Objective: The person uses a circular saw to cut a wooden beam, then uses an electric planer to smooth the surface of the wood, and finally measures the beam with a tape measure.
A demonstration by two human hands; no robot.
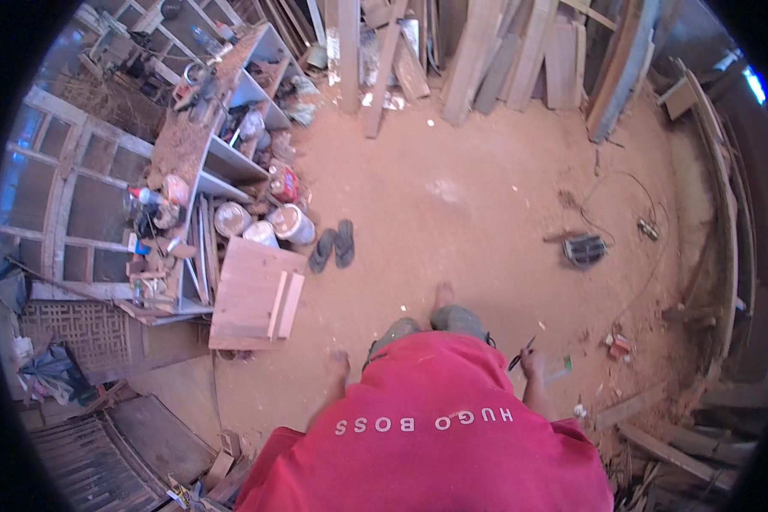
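My right hand (533, 365) hangs beside my right hip, closed round a dark, slim, pointed object (520, 355); it looks like a pencil or a small tool, too small to name surely. On the left my left hand (339, 363) hangs low over the sandy floor, touching nothing that I can see; its fingers are too small and blurred to read. A reddish wooden board (241, 288) leans at the shelf's end, left of that hand, with narrow strips (284, 305) against its face.
A cluttered shelf unit (222, 162) stands left, with white buckets (292, 224) and dark slippers (333, 246) beside it. Planks (474, 64) lean at the back. A dark power tool (584, 251) with a cord lies right on the dusty floor (435, 205). Timber (670, 452) lies at lower right.
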